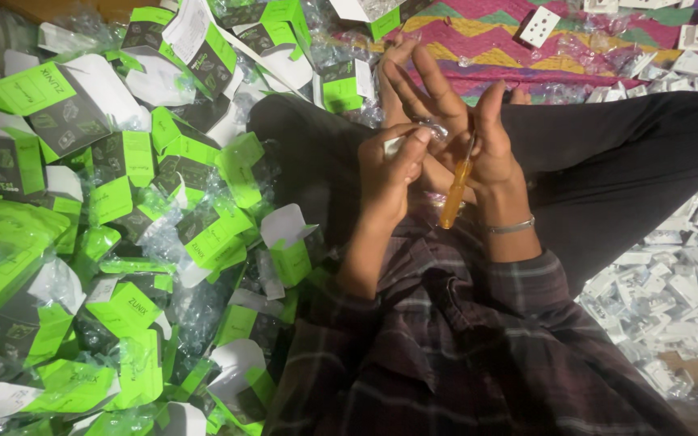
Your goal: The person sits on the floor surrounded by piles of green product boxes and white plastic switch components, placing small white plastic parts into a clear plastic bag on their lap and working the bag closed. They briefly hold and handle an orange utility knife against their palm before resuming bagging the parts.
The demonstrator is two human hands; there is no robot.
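Observation:
My left hand (388,171) pinches a small white part (395,145) between thumb and fingers, with a bit of clear plastic wrap (434,127) at its tip. My right hand (478,137), a metal bangle (510,228) on its wrist, touches the left hand and holds a screwdriver with a translucent orange handle (455,192). The handle hangs down toward my body and the shaft runs up into the palm. The right hand's fingers are stretched upward. Both hands are raised over my lap, above dark trousers (607,161) and a plaid shirt (462,347).
A deep pile of small green, white and black cartons (123,242) mixed with crumpled clear plastic fills the left side. Several small white plastic parts (672,282) lie heaped at the right. A patterned pink and yellow mat (510,40) with white socket pieces (539,26) lies beyond my knees.

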